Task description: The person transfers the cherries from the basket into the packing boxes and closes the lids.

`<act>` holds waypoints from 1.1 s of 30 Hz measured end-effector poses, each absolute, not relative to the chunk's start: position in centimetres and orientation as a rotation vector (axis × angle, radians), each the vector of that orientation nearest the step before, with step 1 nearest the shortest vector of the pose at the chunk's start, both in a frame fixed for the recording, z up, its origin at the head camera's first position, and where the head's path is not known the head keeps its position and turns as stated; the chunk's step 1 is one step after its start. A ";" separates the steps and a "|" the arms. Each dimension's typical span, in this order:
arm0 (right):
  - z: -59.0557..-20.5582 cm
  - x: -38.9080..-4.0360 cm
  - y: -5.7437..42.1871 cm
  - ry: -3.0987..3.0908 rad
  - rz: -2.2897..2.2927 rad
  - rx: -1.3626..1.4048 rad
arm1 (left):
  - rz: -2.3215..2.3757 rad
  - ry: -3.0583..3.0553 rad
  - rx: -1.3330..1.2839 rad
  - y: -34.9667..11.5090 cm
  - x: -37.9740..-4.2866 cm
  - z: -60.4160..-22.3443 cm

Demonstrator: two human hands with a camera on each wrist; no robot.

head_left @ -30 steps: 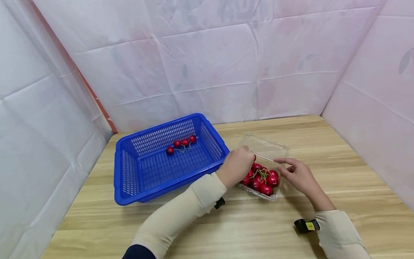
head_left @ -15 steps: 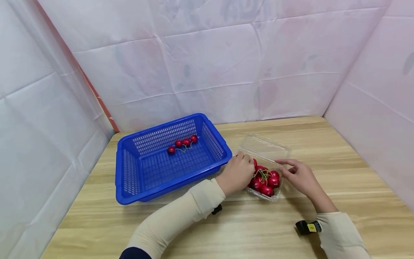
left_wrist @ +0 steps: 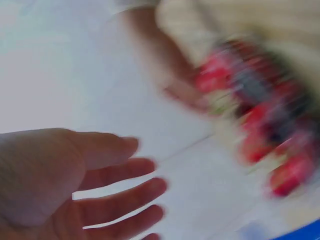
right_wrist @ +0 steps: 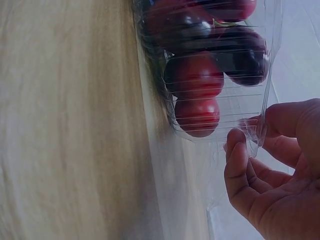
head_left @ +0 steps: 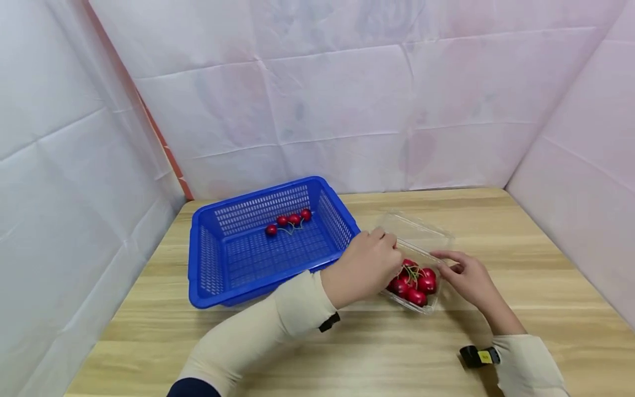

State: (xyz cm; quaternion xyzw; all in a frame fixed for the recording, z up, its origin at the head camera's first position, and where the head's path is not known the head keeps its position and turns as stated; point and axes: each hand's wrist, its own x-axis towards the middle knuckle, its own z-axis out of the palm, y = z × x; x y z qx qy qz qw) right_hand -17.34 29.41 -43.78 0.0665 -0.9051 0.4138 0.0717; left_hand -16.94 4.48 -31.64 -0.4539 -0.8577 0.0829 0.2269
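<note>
A clear plastic clamshell box [head_left: 425,310] stands on the table with its lid folded back, holding several red cherries [head_left: 415,297] with green stems. My right hand [head_left: 466,278] pinches the box's right rim between thumb and fingers, plain in the right wrist view [right_wrist: 280,165]. Over the box's left end is my left hand [head_left: 364,267], hiding that part from the head camera. The left wrist view has its fingers [left_wrist: 122,197] apart and loosely extended, with nothing seen between them. A blue plastic basket [head_left: 238,293] to the left contains several cherries [head_left: 294,219] along its far side.
The wooden table [head_left: 397,358] runs below everything. White patterned sheeting [head_left: 337,121] encloses the back and both sides. The lid [head_left: 414,229] lies behind the box, and the basket's right corner comes close to the box.
My left hand stays around the box's left end, shifting slightly and looking larger now. The right hand keeps its pinch on the rim. The whole head view has shifted a little.
</note>
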 end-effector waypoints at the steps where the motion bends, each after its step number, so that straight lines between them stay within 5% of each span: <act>1: -43.8 -17.3 29.4 -2.724 1.246 0.202 | 0.215 -2.391 -1.257 4.1 -16.7 -30.3; 6: -44.0 -17.4 29.7 -2.723 1.241 0.196 | 0.092 -2.573 -1.226 2.7 -17.2 -23.9; 10: -44.1 -17.4 29.9 -2.710 1.238 0.201 | 0.046 -2.680 -1.104 0.5 -20.0 -22.3; 19: -44.2 -17.2 30.2 -2.702 1.252 0.182 | 0.114 -3.061 -0.901 -5.8 -27.1 -26.0; 33: -44.0 -16.9 29.8 -2.702 1.247 0.176 | 0.207 -3.482 -0.560 -10.8 -30.5 -32.4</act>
